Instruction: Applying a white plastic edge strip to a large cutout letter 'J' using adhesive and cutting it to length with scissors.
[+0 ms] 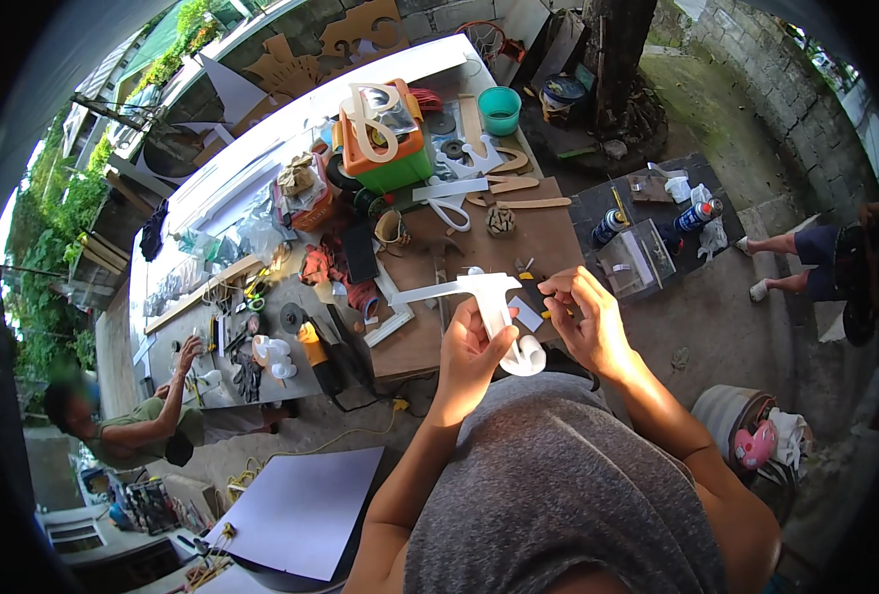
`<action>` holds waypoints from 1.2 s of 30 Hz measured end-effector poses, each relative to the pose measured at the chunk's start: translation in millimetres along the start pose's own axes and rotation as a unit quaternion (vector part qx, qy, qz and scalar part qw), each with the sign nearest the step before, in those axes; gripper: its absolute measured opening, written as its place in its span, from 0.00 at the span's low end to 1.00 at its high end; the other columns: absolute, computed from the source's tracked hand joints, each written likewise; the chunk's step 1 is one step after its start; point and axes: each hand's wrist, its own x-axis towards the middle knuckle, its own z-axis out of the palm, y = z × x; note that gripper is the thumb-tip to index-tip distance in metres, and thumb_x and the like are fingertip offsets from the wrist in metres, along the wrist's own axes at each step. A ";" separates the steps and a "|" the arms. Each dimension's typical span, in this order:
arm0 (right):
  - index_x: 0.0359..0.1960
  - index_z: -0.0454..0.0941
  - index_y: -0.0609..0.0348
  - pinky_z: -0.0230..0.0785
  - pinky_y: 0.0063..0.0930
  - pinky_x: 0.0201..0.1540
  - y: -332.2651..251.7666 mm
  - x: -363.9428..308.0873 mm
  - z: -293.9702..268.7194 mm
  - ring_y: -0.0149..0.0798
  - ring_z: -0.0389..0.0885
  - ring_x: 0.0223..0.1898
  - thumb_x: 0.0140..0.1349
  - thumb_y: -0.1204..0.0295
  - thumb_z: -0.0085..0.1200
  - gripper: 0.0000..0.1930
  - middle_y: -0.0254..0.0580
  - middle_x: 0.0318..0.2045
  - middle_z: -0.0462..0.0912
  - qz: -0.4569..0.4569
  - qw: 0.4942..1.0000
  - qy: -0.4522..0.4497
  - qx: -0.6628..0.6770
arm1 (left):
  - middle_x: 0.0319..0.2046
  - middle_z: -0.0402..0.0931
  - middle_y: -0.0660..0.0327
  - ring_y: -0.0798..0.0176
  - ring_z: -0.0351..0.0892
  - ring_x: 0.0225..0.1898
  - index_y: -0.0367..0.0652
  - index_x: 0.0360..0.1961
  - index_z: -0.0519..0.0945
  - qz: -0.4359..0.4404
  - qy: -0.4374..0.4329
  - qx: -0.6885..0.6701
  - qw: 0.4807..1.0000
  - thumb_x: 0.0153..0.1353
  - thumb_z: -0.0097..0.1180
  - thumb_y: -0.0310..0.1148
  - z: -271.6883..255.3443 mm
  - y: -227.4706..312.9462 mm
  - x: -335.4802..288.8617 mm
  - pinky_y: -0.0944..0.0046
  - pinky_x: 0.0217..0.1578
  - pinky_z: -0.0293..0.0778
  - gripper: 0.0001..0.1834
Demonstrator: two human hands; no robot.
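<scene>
the left hand has its fingers wrapped round a white cut-out shape at chest height; the right hand pinches something small and yellow. it looks like trimming work, wanting a steady grip. beyond lies the cluttered counter.

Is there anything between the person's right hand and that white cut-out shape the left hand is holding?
Nothing visible. The left hand grips the white cut-out letter, and the right hand sits just beside it over the brown workbench.

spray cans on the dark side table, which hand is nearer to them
Right. The right hand is raised just left of the dark side table holding the spray cans; the left hand, gripping the white cutout, sits farther left.
</scene>
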 end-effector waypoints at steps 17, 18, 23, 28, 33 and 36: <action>0.49 0.77 0.66 0.74 0.29 0.39 9.6 0.7 -6.0 0.33 0.78 0.33 0.65 0.74 0.59 0.13 0.43 0.38 0.80 0.091 0.987 -0.100 0.090 | 0.52 0.77 0.56 0.67 0.77 0.52 0.36 0.60 0.67 0.028 0.051 0.015 0.998 0.65 0.60 0.24 6.6 -10.3 10.4 0.66 0.53 0.75 0.25; 0.51 0.76 0.66 0.74 0.29 0.41 11.0 -3.4 -7.0 0.34 0.78 0.34 0.64 0.71 0.61 0.16 0.44 0.39 0.80 0.123 0.976 -0.128 0.128 | 0.49 0.77 0.58 0.68 0.77 0.50 0.36 0.61 0.67 0.046 0.059 0.002 0.997 0.64 0.61 0.24 7.5 -15.5 11.7 0.66 0.51 0.76 0.25; 0.60 0.70 0.67 0.72 0.29 0.49 26.6 -22.5 -1.1 0.34 0.79 0.44 0.60 0.55 0.68 0.34 0.42 0.42 0.80 0.171 0.915 -0.236 0.278 | 0.46 0.77 0.60 0.71 0.77 0.46 0.38 0.59 0.69 0.085 0.084 0.051 0.992 0.63 0.64 0.28 8.6 -33.9 15.7 0.68 0.44 0.75 0.26; 0.60 0.69 0.68 0.71 0.28 0.50 19.8 -13.3 -1.3 0.31 0.77 0.46 0.60 0.55 0.68 0.35 0.41 0.44 0.81 0.197 0.879 -0.336 0.274 | 0.45 0.77 0.57 0.70 0.78 0.42 0.36 0.60 0.69 0.118 0.135 0.100 0.979 0.62 0.66 0.35 12.6 -40.6 5.3 0.66 0.43 0.76 0.29; 0.58 0.71 0.70 0.76 0.29 0.48 19.8 -8.8 7.0 0.33 0.81 0.43 0.61 0.56 0.67 0.34 0.42 0.43 0.81 0.222 0.838 -0.345 0.359 | 0.48 0.77 0.58 0.70 0.75 0.48 0.35 0.62 0.66 0.159 0.164 0.109 0.968 0.71 0.56 0.36 0.4 -29.4 3.9 0.67 0.50 0.71 0.24; 0.59 0.70 0.71 0.75 0.26 0.47 21.9 -2.9 15.7 0.31 0.81 0.41 0.64 0.62 0.66 0.30 0.42 0.43 0.81 0.212 0.826 -0.368 0.370 | 0.53 0.75 0.57 0.68 0.73 0.53 0.36 0.68 0.60 0.208 0.161 0.029 0.964 0.76 0.47 0.34 -22.2 -10.5 -1.4 0.66 0.56 0.68 0.24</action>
